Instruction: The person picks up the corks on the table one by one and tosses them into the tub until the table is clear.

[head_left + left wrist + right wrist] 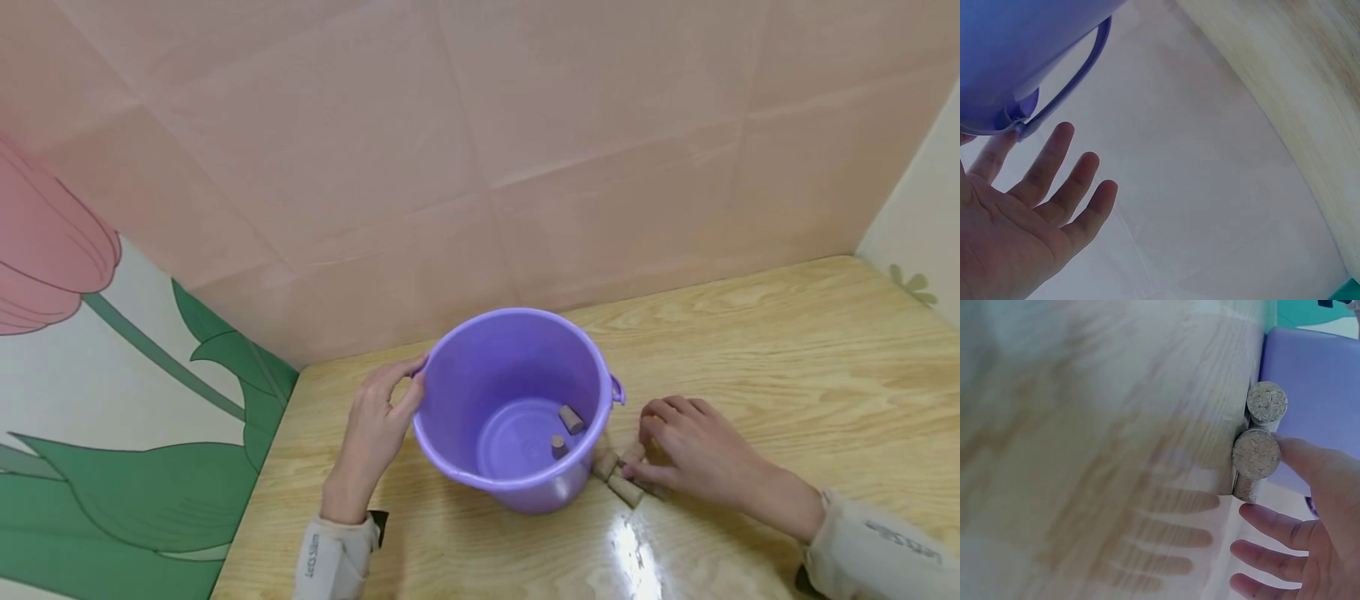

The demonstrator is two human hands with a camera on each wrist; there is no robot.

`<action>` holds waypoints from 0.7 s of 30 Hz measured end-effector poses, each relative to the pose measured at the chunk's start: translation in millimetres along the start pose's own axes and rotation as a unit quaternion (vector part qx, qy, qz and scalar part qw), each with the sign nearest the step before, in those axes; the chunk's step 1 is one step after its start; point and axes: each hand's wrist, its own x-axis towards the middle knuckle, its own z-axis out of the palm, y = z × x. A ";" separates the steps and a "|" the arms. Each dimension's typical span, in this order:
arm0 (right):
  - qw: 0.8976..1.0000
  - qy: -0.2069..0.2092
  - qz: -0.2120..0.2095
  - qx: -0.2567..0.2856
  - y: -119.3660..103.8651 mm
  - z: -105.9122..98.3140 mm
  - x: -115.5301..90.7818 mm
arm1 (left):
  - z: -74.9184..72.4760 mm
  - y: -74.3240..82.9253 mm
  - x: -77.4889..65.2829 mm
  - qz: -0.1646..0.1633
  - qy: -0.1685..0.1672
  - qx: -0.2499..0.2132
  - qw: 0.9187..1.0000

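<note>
A purple bucket (517,487) with two corks in it, one lying (572,419) and one nearer the front wall (558,447), stands on the table. My left hand (375,414) pinches its left rim between thumb and index finger. In the left wrist view the other fingers (1044,169) stretch out below the bucket's handle (1079,78). To the bucket's right lie several loose corks (626,490) in a cluster. My right hand (690,450) is over them, thumb and index finger spread at the corks. The right wrist view shows cork ends (1256,454) beside the thumb (1300,456).
The wood-grain table (787,375) reaches far to the right. Behind it hangs a pinkish cloth (480,167). On the left is a panel with a printed pink tulip (52,242) and green leaves. A pale wall (922,208) borders the right side.
</note>
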 end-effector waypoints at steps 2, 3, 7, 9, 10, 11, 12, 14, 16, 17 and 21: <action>1.000 -0.002 0.001 0.003 0.0 -0.7 0.0 | 0.1 0.2 -0.1 0.001 0.001 0.001 1.000; 1.000 -0.003 0.000 0.005 0.1 -0.9 0.0 | 0.1 0.5 -0.1 0.000 0.001 0.001 1.000; 1.000 0.001 -0.005 0.014 1.5 -2.5 0.3 | 0.0 1.0 -0.1 0.002 0.000 0.001 1.000; 1.000 0.007 -0.006 0.018 2.5 -3.5 0.6 | -0.1 1.2 0.0 0.001 -0.002 0.000 1.000; 1.000 0.010 -0.007 0.019 2.9 -3.9 0.8 | -0.2 1.3 0.0 0.000 -0.003 -0.001 1.000; 1.000 0.013 -0.007 0.020 3.2 -4.4 0.8 | -0.3 1.4 0.0 -0.002 -0.003 -0.001 1.000; 1.000 0.015 -0.007 0.020 3.6 -4.6 1.0 | -0.3 1.3 0.0 -0.002 -0.004 -0.002 1.000; 1.000 0.015 -0.006 0.020 4.3 -5.3 1.4 | -0.4 1.1 -0.1 -0.003 -0.004 -0.002 1.000; 1.000 0.013 -0.004 0.023 4.8 -6.6 2.2 | -0.5 0.6 -0.3 -0.003 -0.005 -0.001 1.000; 1.000 0.012 -0.002 0.027 5.0 -7.7 2.8 | -0.6 0.5 -0.3 -0.004 -0.005 0.000 1.000; 0.999 0.013 0.005 0.035 6.0 -14.7 6.3 | -0.8 0.4 -0.3 -0.006 -0.005 -0.001 1.000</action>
